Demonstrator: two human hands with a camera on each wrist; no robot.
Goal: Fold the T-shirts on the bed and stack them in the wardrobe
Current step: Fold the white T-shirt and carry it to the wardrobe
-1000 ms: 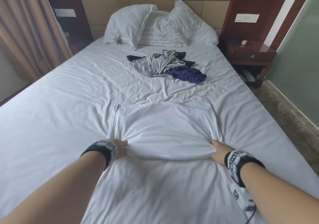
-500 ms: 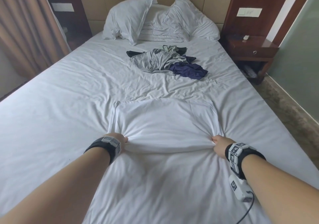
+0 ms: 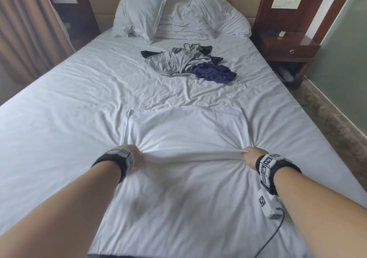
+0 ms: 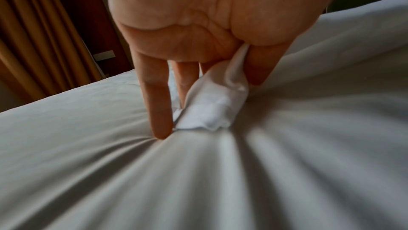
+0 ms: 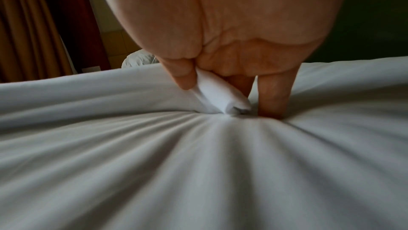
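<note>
A white T-shirt lies spread on the white bed sheet in front of me. My left hand pinches its near left part between thumb and fingers, and the white cloth shows bunched in that pinch. My right hand pinches the near right part, the cloth caught under the thumb. The near edge is pulled taut between both hands and raised a little off the sheet. A heap of grey, dark blue and black T-shirts lies further up the bed.
Two white pillows lean on the headboard. A dark wooden nightstand stands to the right of the bed, with tiled floor beside it. Brown curtains hang at the left.
Both hands have carried the shirt's near edge up the bed, away from me. The edge has drawn tight between them and the fabric has bunched around each pinch.
</note>
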